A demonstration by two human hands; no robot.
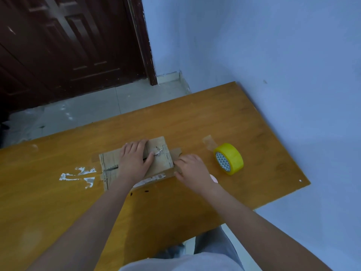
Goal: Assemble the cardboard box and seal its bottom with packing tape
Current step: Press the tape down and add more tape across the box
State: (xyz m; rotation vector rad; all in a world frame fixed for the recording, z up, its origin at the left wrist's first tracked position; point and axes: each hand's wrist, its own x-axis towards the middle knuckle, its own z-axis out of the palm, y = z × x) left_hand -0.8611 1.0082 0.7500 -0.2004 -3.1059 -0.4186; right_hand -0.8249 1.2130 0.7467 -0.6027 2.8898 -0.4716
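Cardboard box (160, 153) is being pressed mid-frame under the flat, spread left hand (134, 159), the right hand (192, 169) curling fingers on the right-edge tape, which is risking wrinkling.

Setting: plain room in a home or small office. Evidence: dark panelled wooden door (68, 45) at far left, pale blue painted wall (254, 45), grey tiled floor (117, 102), orange wood desk (244, 118) with its right edge against the wall.
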